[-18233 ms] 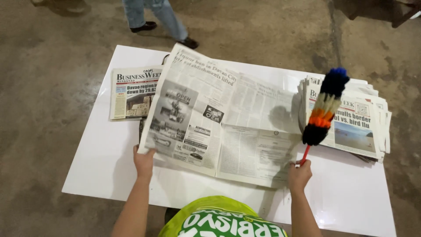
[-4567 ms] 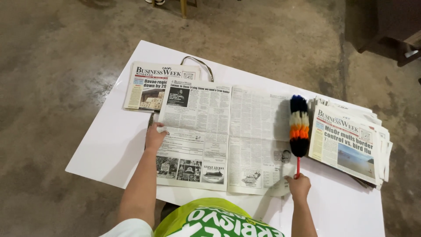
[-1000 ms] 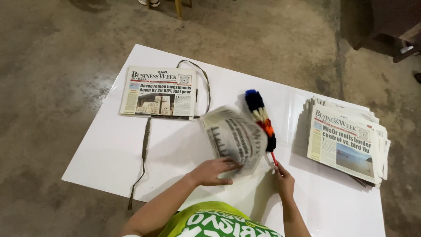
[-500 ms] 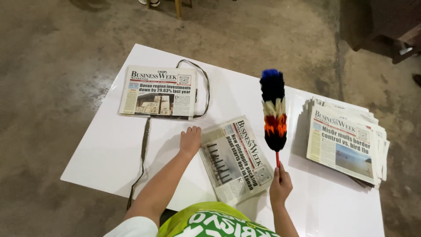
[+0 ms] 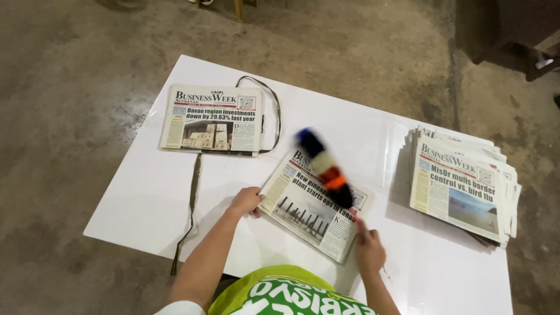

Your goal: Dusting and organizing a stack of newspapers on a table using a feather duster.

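1. Folded newspaper (image 5: 312,204) lying skewed at tabletop centre, long edge running from 10 toward 4 o'clock.
2. Left hand (image 5: 245,202) pressed at the paper's 9 o'clock edge, fingers curled together against that edge and the tabletop (image 5: 146,198), pinning rather than gripping.
3. Right hand (image 5: 370,252) at 5 o'clock of the paper, fingers clamped on the thin red handle of the duster (image 5: 325,168); fluffy head blurred, slanting over the upper half of the paper toward 11 o'clock.
4. Handling call: newsprint light, limp, easy to crease or tear, likely to slide on the glossy white top; best taken at the folded spine or pinned flat at a corner. Duster very light, soft head, stiff stick, held low on the handle.
5. Second paper (image 5: 213,118) flat at 10 o'clock, well apart; dark strap (image 5: 192,192) looping round its right side and trailing off the near edge at 8 o'clock.
6. Stack (image 5: 464,184) at 3 o'clock, fanned, close to the right edge of the tabletop.
7. Bare room between paper and stack, and along the near edge at 5 o'clock; strap a likely snag on the left.
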